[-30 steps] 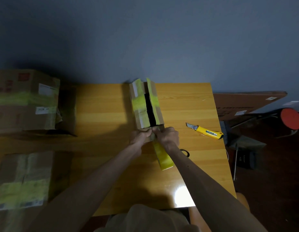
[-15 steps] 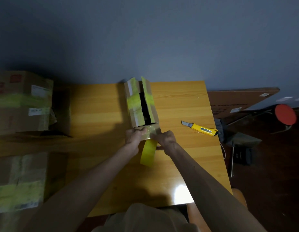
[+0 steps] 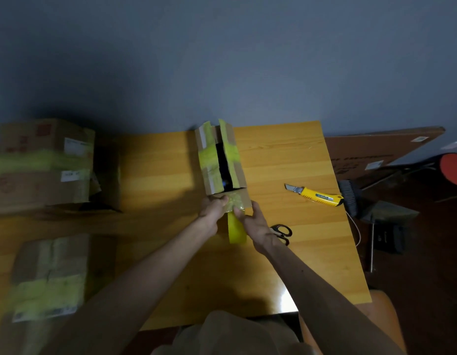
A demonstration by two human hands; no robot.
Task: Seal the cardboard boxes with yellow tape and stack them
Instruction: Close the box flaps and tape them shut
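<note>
My left hand point(image 3: 213, 207) grips the near end of the small box point(image 3: 219, 160) on the desk point(image 3: 286, 155). My right hand point(image 3: 254, 222) pinches the yellow tape point(image 3: 236, 230) hanging there. The top seam gapes, unsealed. At left, the far taped box point(image 3: 43, 165) and near taped box point(image 3: 48, 275) look unstacked.

A single wide-angle view looks out from the person's head, above the near edge of the table point(image 3: 286, 155), facing forward and steeply down. Both forearms enter from 6 o'clock and meet just below frame centre, close to the lens. There the left hand point(image 3: 213, 208) and right hand point(image 3: 257, 224) sit at the near end of a narrow cardboard box point(image 3: 212, 162), with yellow tape point(image 3: 236, 230) between them. The blue-grey wall point(image 3: 222, 60) fills the frame toward 12 o'clock. A large taped box point(image 3: 43, 165) blurs at 9 o'clock and a flatter taped box point(image 3: 48, 275) at 8 o'clock. A utility knife point(image 3: 317, 196) lies toward 3 o'clock, and dark floor point(image 3: 414, 290) shows at 4 o'clock.
</note>
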